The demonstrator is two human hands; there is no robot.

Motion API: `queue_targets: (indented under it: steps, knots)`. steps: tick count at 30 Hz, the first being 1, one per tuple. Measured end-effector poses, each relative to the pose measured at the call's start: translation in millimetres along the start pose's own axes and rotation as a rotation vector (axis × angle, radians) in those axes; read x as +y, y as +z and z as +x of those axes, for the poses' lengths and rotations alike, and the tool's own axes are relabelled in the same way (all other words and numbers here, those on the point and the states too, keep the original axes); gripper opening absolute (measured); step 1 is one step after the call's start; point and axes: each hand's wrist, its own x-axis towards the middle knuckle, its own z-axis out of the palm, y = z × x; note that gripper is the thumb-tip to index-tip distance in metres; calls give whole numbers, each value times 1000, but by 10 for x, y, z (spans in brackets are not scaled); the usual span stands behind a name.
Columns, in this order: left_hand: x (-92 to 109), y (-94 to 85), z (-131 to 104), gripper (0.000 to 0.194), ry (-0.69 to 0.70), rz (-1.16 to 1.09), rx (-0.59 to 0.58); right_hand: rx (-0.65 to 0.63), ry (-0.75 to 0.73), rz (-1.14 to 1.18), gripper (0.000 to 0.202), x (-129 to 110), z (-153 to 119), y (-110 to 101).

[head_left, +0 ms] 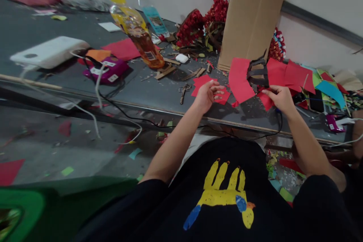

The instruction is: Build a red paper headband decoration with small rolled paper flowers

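Observation:
My left hand (209, 94) hovers over a small red paper piece (223, 97) on the dark table, its fingers curled but apart and holding nothing visible. To the right, my right hand (277, 97) pinches the edge of something red, close to the lower end of a dark slatted piece (258, 72). Between the hands lies a larger curved red sheet (240, 79), whose right edge meets the dark piece. More red sheets (295, 75) are spread beyond my right hand.
Two bottles, one amber (141, 38) and one blue (154, 17), stand back left. A cardboard sheet (252, 19) leans on the wall. Purple power strips (109, 70) (334, 124), a white device (51, 52), cables and paper scraps lie around. A person's arm (357, 132) shows at far right.

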Motion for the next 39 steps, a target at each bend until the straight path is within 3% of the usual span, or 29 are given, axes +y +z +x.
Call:
queue_targets:
  steps: [6,14,20,24,28,39]
  knots:
    - [-199,-109,23,18,49,-34,108,14,168,507,32,46,-107,215]
    - [-297,-104,22,22,189,86,75,-9,280,713,38,-34,-290,468]
    - [-313,-88,42,29,176,63,43,-55,320,744,35,-25,-330,604]
    - [-316,-122,44,25,162,62,105,-84,359,781,38,2,-346,696]
    - [-318,-154,43,27,172,49,37,-91,370,790,39,14,-361,768]
    - [-262,-102,-47,32,86,91,3,0,383,750,35,184,-417,934]
